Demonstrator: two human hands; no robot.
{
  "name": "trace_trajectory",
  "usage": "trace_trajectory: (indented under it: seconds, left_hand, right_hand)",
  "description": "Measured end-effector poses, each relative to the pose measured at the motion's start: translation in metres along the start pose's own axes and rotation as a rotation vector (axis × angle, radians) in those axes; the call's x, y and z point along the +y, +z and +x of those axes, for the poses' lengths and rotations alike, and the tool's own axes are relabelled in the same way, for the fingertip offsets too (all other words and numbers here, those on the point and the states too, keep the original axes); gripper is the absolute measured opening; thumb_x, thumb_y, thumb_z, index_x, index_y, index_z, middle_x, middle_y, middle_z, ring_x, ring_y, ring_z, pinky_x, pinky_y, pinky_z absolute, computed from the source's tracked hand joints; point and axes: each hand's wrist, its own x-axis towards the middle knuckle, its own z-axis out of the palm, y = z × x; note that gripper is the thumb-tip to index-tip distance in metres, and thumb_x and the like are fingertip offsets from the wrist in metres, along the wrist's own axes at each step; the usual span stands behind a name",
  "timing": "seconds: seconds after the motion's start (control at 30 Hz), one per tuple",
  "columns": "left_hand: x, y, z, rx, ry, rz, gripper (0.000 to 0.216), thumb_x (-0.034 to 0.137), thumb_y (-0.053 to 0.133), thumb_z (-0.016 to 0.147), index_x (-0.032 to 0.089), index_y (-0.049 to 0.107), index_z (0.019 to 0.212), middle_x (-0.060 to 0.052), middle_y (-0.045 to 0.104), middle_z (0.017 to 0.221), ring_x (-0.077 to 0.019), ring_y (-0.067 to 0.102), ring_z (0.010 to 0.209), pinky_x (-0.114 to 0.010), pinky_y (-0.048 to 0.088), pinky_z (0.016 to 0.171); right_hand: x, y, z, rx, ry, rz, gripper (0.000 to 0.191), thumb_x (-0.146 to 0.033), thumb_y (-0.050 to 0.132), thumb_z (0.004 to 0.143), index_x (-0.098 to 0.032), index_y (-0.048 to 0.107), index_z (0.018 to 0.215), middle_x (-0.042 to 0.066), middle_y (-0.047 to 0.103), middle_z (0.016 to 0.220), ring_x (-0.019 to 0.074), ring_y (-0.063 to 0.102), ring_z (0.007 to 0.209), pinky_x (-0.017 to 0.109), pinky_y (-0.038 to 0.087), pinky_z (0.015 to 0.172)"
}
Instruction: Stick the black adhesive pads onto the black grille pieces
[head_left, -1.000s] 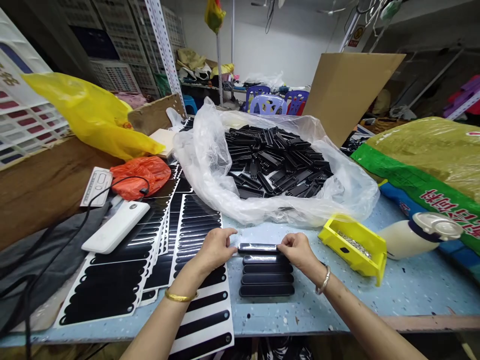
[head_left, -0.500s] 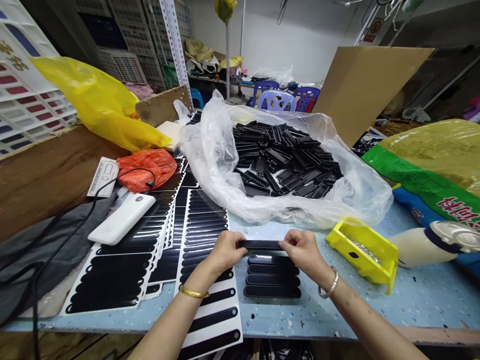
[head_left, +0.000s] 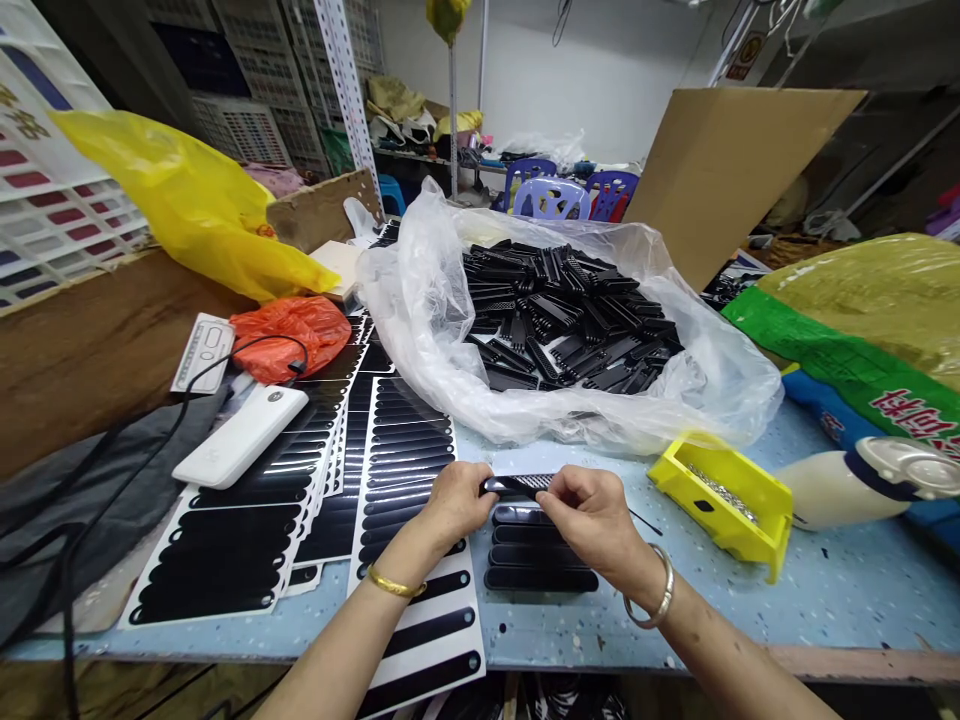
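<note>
My left hand [head_left: 459,500] pinches one end of a narrow black plastic strip [head_left: 517,485], and my right hand [head_left: 589,515] pinches its other end; both are closed on it just above the table. Under them a short row of finished black strips [head_left: 540,565] lies side by side on the blue speckled table [head_left: 825,590]. Sticker sheets with black oblong labels [head_left: 405,450] lie just left of my left hand. A clear plastic bag [head_left: 697,385] heaped with black plastic parts [head_left: 562,320] sits behind my hands.
A yellow tray [head_left: 720,495] of small metal pieces and a white bottle [head_left: 847,480] lie to the right. A white power bank [head_left: 240,435], orange bag [head_left: 289,335], yellow bag [head_left: 187,205] and cardboard [head_left: 720,170] surround the work spot. The table edge runs close to me.
The strip came up off the row of finished strips, and my right hand slid leftward along it toward my left hand.
</note>
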Motion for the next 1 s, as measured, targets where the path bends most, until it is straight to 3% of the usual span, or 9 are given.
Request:
trace_trajectory:
  seconds: [0.3,0.37,0.57,0.63,0.8,0.9,1.0]
  left_hand:
    - [-0.005,0.000,0.004,-0.025,0.007,-0.043,0.012,0.016,0.062,0.068,0.019,0.072,0.072,0.001,0.063,0.057,-0.0147,0.055,0.057,-0.024,0.035,0.056]
    - [-0.006,0.000,0.005,-0.026,0.007,-0.049,0.012,0.016,0.062,0.067,0.018,0.073,0.073,0.001,0.062,0.057,-0.0145,0.054,0.056,-0.024,0.035,0.056]
    - [-0.003,-0.002,0.004,-0.020,0.025,-0.077,0.015,0.014,0.060,0.068,0.018,0.074,0.074,0.002,0.061,0.056,-0.0135,0.052,0.055,-0.024,0.034,0.055]
    - [-0.004,-0.004,0.003,-0.032,0.021,-0.125,0.017,0.013,0.061,0.065,0.018,0.074,0.075,0.003,0.058,0.052,-0.0125,0.050,0.052,-0.024,0.034,0.053]
    - [-0.008,-0.017,-0.002,0.006,-0.051,-0.462,0.046,0.015,0.064,0.061,0.013,0.069,0.107,0.006,0.055,0.053,-0.0114,0.050,0.047,-0.022,0.036,0.048]
    - [0.000,-0.028,-0.008,0.027,-0.109,-0.716,0.028,0.029,0.061,0.071,0.011,0.069,0.090,0.002,0.058,0.054,-0.0103,0.050,0.042,-0.022,0.035,0.043]
    - [0.013,-0.033,-0.015,-0.001,-0.105,-0.850,0.026,0.037,0.061,0.074,0.012,0.066,0.070,-0.002,0.061,0.054,-0.0087,0.049,0.039,-0.020,0.030,0.039]
  right_hand:
    - [0.010,-0.018,0.015,-0.096,0.337,0.247,0.023,-0.033,0.065,0.064,-0.017,0.055,0.050,-0.002,0.050,0.040,0.0099,0.043,0.038,0.022,0.031,0.040]
    - [0.004,-0.022,0.013,-0.111,0.338,0.252,0.025,-0.033,0.065,0.064,-0.017,0.055,0.049,-0.002,0.050,0.039,0.0094,0.042,0.037,0.021,0.030,0.039]
    - [-0.020,-0.043,0.014,-0.031,0.100,0.111,0.025,-0.028,0.067,0.067,-0.017,0.057,0.046,-0.001,0.051,0.043,0.0081,0.041,0.042,0.020,0.031,0.041]
    - [-0.013,-0.048,0.017,-0.061,0.155,0.164,0.026,-0.029,0.069,0.066,-0.017,0.058,0.047,-0.001,0.051,0.041,0.0084,0.041,0.040,0.021,0.030,0.039]
    - [0.019,-0.050,0.016,-0.086,0.308,0.460,0.030,-0.036,0.077,0.065,-0.016,0.060,0.051,0.000,0.055,0.043,0.0098,0.046,0.040,0.022,0.035,0.041]
    - [0.027,-0.050,0.012,-0.087,0.336,0.597,0.030,-0.036,0.080,0.063,-0.015,0.062,0.053,-0.001,0.055,0.044,0.0090,0.046,0.041,0.022,0.036,0.042]
    - [0.025,-0.049,0.008,-0.095,0.356,0.672,0.029,-0.035,0.081,0.063,-0.014,0.062,0.054,-0.001,0.056,0.045,0.0087,0.047,0.042,0.022,0.037,0.044]
